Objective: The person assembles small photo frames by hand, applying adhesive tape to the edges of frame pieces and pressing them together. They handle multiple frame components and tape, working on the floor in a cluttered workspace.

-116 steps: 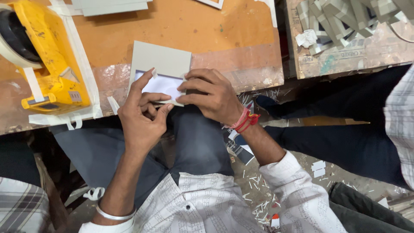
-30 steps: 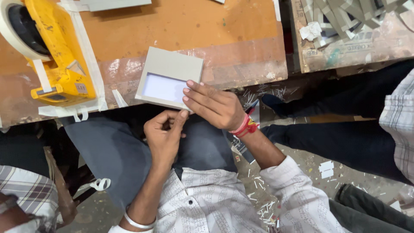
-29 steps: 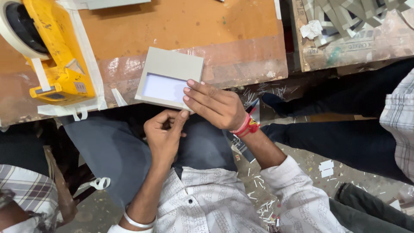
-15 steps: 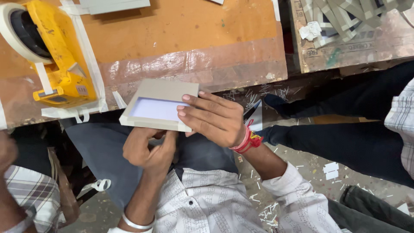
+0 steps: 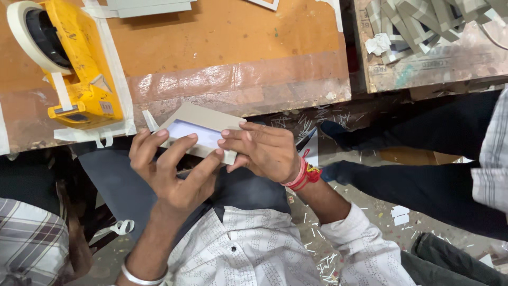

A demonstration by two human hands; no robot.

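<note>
Across the upper part of the head view runs the worn orange-brown wooden tabletop [image 5: 227, 47], its near edge covered with a glossy strip of clear tape. At the tabletop's left end stands the big yellow tape dispenser [image 5: 79, 74], carrying a roll of cream masking tape [image 5: 26, 32] and fastened down with strips of the same tape. At the far edge, near the middle, lies a flat grey card sheet [image 5: 151, 6]. Beyond the right edge, across a dark gap, a second rough wooden bench [image 5: 450, 58] bears a heap of grey card offcuts [image 5: 423, 21].

Below the tabletop's near edge, over the person's lap, sits the flat grey cardboard rectangle with a pale lilac panel [image 5: 198, 135], tilted, its far corner just at the tabletop's edge. The right hand [image 5: 264, 151] pinches the card's right end, fingers [image 5: 233, 132] pressed along the top face and the thumb beneath. The left hand [image 5: 169, 169] is at the card's near-left side with its fingers [image 5: 180, 145] spread and curled, tips touching the card's near edge; one fingertip meets the right thumb at the card's corner. A red thread band [image 5: 301, 175] wraps the right wrist and a silver bangle [image 5: 140, 275] the left. Small paper scraps [image 5: 397, 214] litter the floor at the right.
</note>
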